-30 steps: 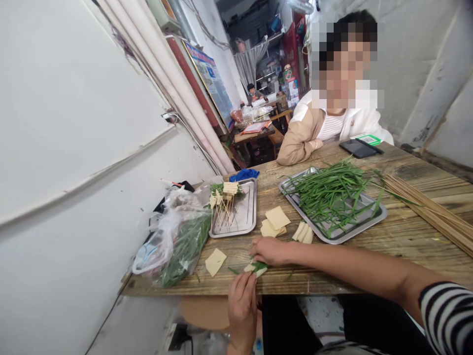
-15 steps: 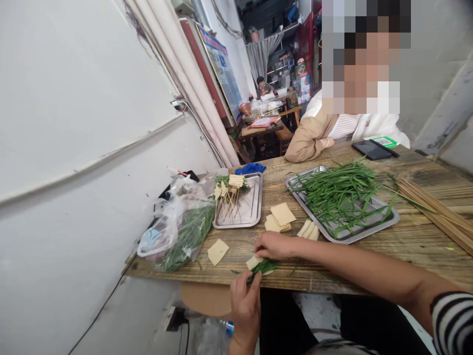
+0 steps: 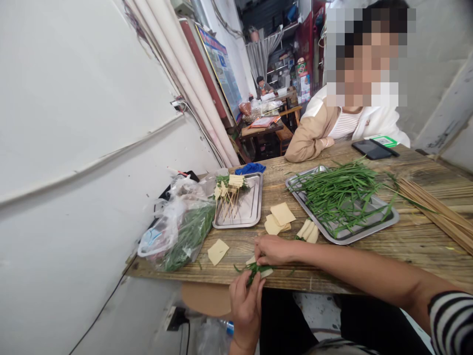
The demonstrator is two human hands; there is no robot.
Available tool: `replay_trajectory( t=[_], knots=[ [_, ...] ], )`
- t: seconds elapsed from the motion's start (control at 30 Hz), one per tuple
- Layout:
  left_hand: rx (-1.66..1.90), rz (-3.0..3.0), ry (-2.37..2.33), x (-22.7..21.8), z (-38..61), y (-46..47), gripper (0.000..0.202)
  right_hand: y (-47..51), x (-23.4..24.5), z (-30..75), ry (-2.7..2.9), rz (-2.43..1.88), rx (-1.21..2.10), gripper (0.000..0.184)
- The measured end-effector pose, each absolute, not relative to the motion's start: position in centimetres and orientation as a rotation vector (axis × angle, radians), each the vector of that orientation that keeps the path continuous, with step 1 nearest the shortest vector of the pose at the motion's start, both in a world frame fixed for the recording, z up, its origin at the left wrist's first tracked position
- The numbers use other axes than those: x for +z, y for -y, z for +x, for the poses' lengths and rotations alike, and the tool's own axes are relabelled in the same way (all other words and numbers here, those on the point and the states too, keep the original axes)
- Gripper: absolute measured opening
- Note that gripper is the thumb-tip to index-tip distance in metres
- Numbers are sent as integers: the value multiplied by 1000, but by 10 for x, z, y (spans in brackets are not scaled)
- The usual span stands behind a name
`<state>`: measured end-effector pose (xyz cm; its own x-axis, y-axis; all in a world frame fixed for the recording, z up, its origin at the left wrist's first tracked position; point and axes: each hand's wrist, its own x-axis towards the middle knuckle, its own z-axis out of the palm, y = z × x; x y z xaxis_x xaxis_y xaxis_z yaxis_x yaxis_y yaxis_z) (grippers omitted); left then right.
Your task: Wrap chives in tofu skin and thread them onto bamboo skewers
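The left hand (image 3: 246, 308) pinches a small bundle of green stalks (image 3: 254, 269) between its fingertips, at the near edge of the wooden table (image 3: 295, 277). The right hand (image 3: 273, 250) sits just beyond, knuckles bent and fingertips down at the same bundle; whether it pinches anything cannot be told. A pale sheet (image 3: 266, 272) lies under the stalks, partly hidden by the fingers. To the left, well apart from the bundle, lies a single square sheet (image 3: 218, 252); beyond the right hand are a few overlapping sheets (image 3: 283, 214) and, beside them, finished rolls (image 3: 312, 234). Farther out, a large metal tray (image 3: 369, 230) bears a heap of long greens (image 3: 340, 187), and a smaller tray (image 3: 252, 202) holds skewered rolls (image 3: 235, 181). A plastic bag (image 3: 188, 241) of greens lies left of it. Long thin sticks (image 3: 436, 212) and a phone (image 3: 373, 149) lie to the right, and across the table a person's tan sleeve (image 3: 306, 134) rests on the edge.
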<state>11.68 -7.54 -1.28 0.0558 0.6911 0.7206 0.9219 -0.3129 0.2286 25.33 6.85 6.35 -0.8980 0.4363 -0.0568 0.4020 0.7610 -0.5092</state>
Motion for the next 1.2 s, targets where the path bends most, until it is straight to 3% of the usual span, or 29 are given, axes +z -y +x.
replay_trajectory(
  t=[0.37, 0.6, 0.87, 1.2],
  knots=[
    [-1162, -1902, 1802, -6, 110, 66, 37, -72, 64, 254, 2816, -743, 897, 15],
    [-1090, -2114, 1765, -20, 100, 67, 33, -76, 58, 250, 2715, -798, 993, 15],
    [-1045, -2277, 1811, -8, 101, 61, 29, -82, 44, 247, 2505, -750, 1361, 16],
    [-979, -2212, 1603, -9, 102, 59, 23, -74, 50, 249, 2349, -921, 937, 15]
  ],
)
